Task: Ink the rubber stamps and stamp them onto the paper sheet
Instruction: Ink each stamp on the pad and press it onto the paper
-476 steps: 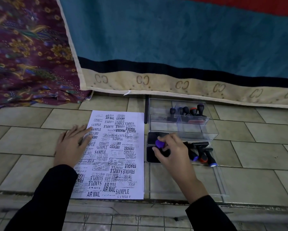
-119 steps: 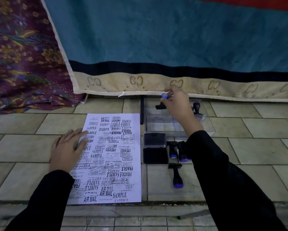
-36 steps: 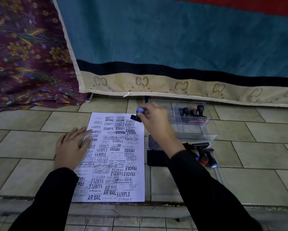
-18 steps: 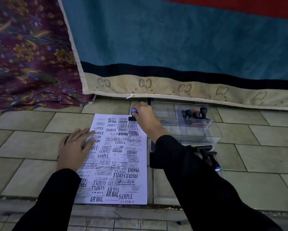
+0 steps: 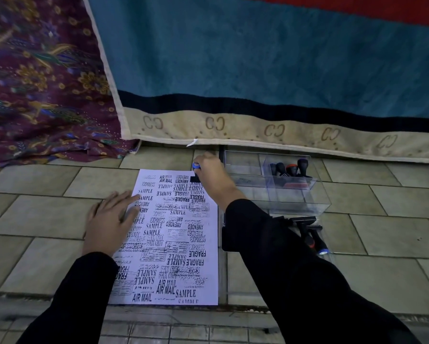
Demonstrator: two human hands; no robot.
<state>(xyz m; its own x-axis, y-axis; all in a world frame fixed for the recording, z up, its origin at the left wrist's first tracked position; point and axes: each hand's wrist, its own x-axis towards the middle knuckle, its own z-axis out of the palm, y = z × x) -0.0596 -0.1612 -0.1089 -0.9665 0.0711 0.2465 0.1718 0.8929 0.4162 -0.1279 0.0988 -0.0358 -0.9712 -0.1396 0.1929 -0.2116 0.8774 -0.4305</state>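
Observation:
A white paper sheet (image 5: 173, 266), crowded with black stamp prints, lies on the tiled floor. My left hand (image 5: 110, 223) rests flat on its left edge with fingers straight. My right hand (image 5: 212, 178) grips a black rubber stamp with a blue-capped handle (image 5: 195, 171). The stamp's base sits down on the sheet's top right corner. A black ink pad (image 5: 225, 240) lies right of the sheet, mostly hidden under my right sleeve. Several more stamps (image 5: 311, 238) lie beside it.
A clear plastic box (image 5: 307, 206) at the upper right holds several upright stamps (image 5: 289, 170). A teal rug with a beige border (image 5: 233, 125) hangs down behind the sheet. Patterned maroon cloth (image 5: 39, 95) covers the far left. A step edge runs along the near floor.
My right hand carried the blue-capped stamp from the box area leftward to the sheet's top right corner and set it down there. My left hand stayed on the sheet.

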